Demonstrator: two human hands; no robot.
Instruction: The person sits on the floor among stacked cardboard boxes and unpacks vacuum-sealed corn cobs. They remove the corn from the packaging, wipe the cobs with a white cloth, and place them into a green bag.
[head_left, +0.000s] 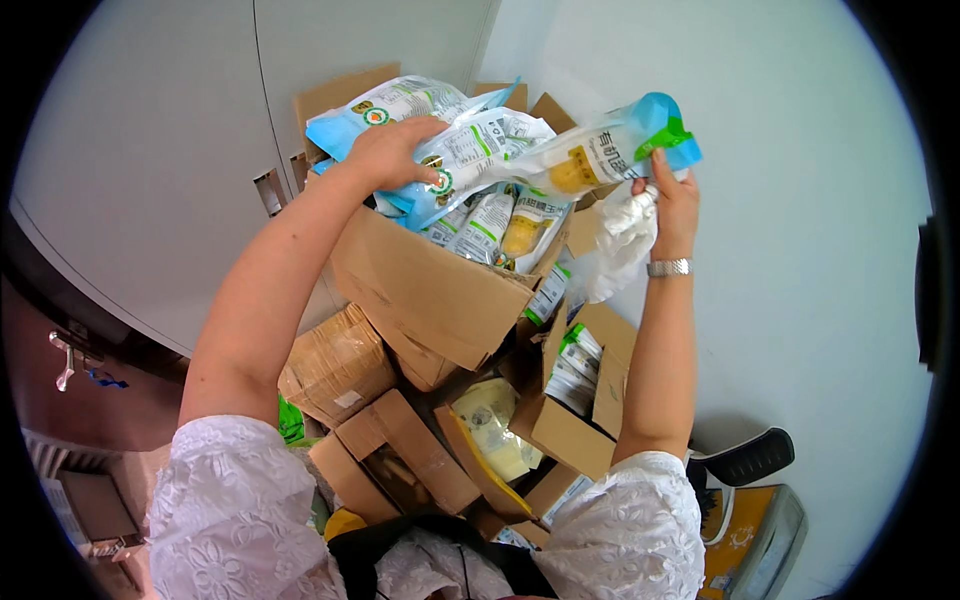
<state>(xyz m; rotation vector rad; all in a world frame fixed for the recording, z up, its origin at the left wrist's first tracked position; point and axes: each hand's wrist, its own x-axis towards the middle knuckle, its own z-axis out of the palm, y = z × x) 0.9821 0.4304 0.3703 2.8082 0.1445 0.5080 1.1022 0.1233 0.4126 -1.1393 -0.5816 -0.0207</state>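
My right hand (675, 202) grips the end of a blue, white and green plastic food bag (581, 161) with a yellow corn cob on it. A crumpled white cloth or tissue (630, 232) hangs from the same hand. With thumb and fingers apart, my left hand (394, 154) lies on a white-and-blue food bag (472, 154); its fingertips are partly hidden. Both bags are above a large open cardboard box (435, 285), filled with several similar bags (529, 225).
Below stand a taped carton (337, 367), an open carton with white packets (577, 375), another opened carton (405, 457) and a pale yellow plastic package (491, 424). Grey cabinet doors (165, 150) rise at the left, a white wall (795, 225) at the right. A black armrest (754, 457) is at lower right.
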